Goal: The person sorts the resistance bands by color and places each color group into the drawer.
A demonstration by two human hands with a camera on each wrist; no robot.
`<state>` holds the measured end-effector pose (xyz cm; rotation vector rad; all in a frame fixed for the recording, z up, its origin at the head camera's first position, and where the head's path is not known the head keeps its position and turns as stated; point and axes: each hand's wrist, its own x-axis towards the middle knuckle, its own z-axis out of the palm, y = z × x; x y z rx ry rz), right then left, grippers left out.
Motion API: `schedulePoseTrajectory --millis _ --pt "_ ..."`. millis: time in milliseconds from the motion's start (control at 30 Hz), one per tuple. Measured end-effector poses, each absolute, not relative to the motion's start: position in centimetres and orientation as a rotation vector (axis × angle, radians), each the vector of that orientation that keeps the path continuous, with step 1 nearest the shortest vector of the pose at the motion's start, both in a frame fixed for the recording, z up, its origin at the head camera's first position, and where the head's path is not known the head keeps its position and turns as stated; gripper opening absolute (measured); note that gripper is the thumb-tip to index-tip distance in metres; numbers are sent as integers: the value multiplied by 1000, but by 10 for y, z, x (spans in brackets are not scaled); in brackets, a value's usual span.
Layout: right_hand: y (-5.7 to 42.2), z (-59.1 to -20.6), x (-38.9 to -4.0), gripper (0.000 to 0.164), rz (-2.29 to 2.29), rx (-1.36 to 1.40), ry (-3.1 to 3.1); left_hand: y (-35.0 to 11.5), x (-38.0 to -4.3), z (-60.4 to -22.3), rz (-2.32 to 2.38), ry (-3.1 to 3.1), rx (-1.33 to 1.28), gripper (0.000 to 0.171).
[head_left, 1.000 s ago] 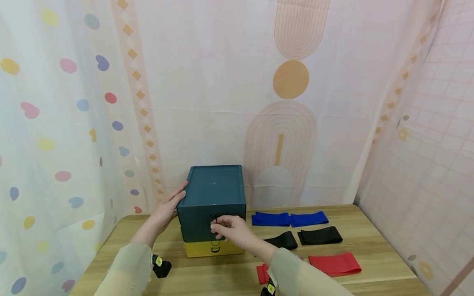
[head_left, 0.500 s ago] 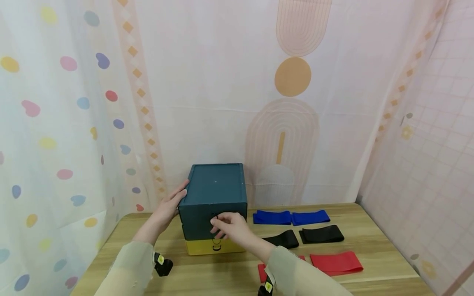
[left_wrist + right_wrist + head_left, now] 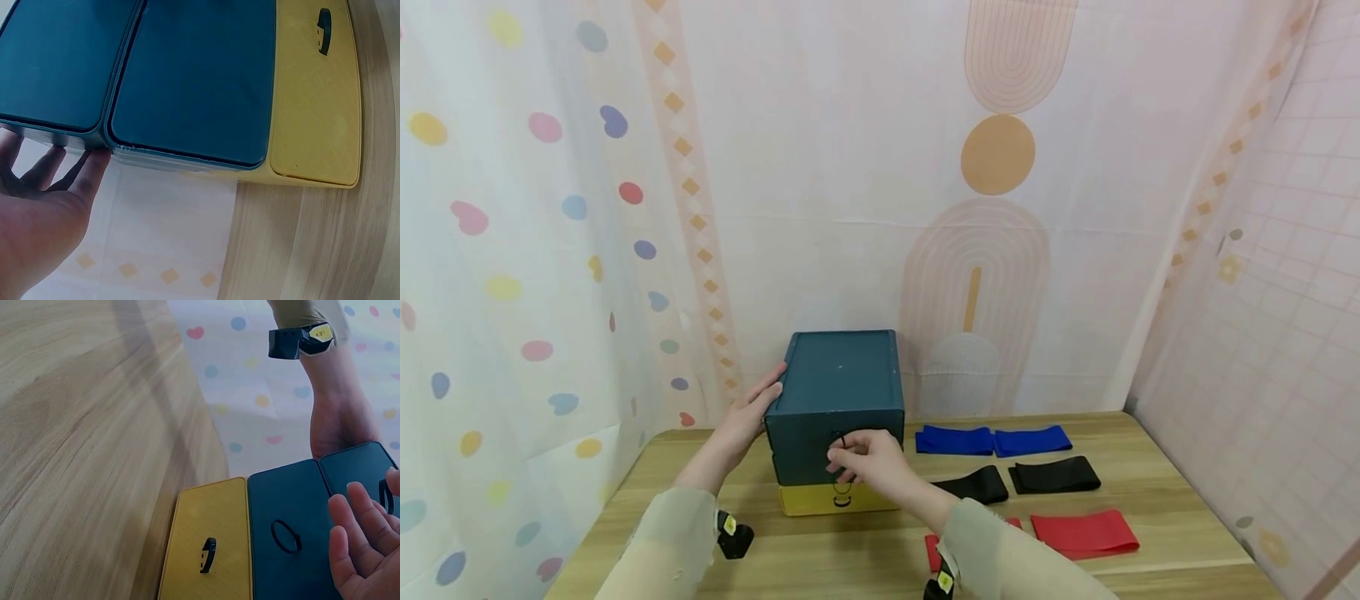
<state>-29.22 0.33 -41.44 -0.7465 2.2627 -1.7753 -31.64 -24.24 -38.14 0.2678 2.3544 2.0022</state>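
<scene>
A small chest of drawers (image 3: 840, 375) stands on the table, with two teal drawers above a yellow drawer (image 3: 215, 550). All its drawers are pushed in. My right hand (image 3: 874, 462) is at the top teal drawer, its thumb and forefinger pinching the black loop pull (image 3: 382, 494). Another loop pull (image 3: 297, 542) hangs free on the middle drawer. My left hand (image 3: 47, 206) lies against the chest's left side near the top, its fingers extended along the wall. Part of the teal front is hidden behind the right hand in the head view.
To the right lie folded flat bands in rows: blue bands (image 3: 1033, 441) at the back, black bands (image 3: 1056, 475) in the middle, red bands (image 3: 1086, 533) in front. The right forearm passes over some of them. A patterned curtain (image 3: 820, 167) hangs behind the wooden table (image 3: 820, 558).
The head view has shifted slightly. Both hands keep their places on the chest, and the drawers stay in.
</scene>
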Motion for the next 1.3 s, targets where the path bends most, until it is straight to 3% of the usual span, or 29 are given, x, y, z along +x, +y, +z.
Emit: schedulePoseTrajectory --millis 433,1300 --pt "2 -413 -285 16 -1767 -710 2280 -242 -318 -380 1987 2370 280 60" --pt "9 -416 -239 17 -1835 -742 2172 -248 -321 -380 1910 2410 301 62"
